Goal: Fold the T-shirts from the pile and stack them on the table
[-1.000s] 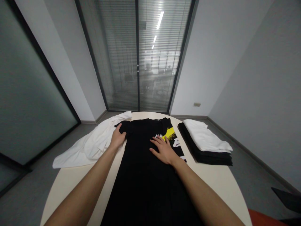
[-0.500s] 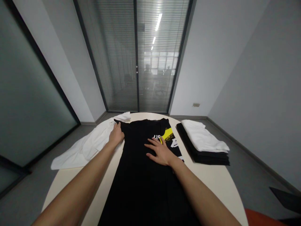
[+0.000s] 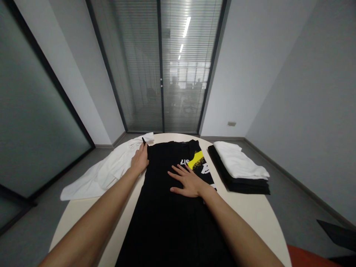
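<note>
An office meeting room — bare grey walls flank a glass door (image 3: 160,70) with slatted blinds. Beyond the door, ceiling strip lights (image 3: 186,26) glow — before it, a round table (image 3: 258,218).

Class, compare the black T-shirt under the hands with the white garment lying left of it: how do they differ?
The black T-shirt lies flat and smoothed; the white garment lies rumpled. The T-shirt shows a yellow-and-white print; the garment looks plain. The T-shirt sits mid-table; the garment overhangs the edge. Both rest on the table.
</note>
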`<state>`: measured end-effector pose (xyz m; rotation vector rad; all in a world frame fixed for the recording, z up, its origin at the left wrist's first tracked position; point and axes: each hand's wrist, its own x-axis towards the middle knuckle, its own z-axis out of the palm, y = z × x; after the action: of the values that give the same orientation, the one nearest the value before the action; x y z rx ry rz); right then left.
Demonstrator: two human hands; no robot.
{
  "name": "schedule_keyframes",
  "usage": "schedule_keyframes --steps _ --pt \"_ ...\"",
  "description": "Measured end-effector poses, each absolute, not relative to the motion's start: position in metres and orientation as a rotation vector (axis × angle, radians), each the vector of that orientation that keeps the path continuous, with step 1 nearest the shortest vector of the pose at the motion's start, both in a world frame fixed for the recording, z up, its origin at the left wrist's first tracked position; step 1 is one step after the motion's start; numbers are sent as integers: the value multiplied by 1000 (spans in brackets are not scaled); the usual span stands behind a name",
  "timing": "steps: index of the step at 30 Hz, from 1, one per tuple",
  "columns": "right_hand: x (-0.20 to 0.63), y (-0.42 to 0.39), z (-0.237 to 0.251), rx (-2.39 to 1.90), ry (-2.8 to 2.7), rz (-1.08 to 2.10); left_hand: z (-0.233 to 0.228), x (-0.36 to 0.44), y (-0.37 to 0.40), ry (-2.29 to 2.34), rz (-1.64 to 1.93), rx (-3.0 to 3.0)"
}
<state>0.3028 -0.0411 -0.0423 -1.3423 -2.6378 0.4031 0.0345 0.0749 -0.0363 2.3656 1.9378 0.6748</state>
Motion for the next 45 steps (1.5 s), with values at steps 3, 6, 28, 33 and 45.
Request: schedule_keyframes --steps 3,6,28,33,45 --pt "302 -42 -43 -1348 -2626 380 -35 45 70 1845 696 2486" --pt "302 -43 -42 -1343 -2627 377 -35 59 67 1707 686 2580" --pt "300 -42 -43 -1358 -2622 368 -87 66 17 1576 473 2545" --pt "298 -41 -47 -1371 -2624 342 -88 58 13 1557 554 2494" --pt "296 -48 -49 -1429 -2601 217 -87 38 9 1702 959 2247"
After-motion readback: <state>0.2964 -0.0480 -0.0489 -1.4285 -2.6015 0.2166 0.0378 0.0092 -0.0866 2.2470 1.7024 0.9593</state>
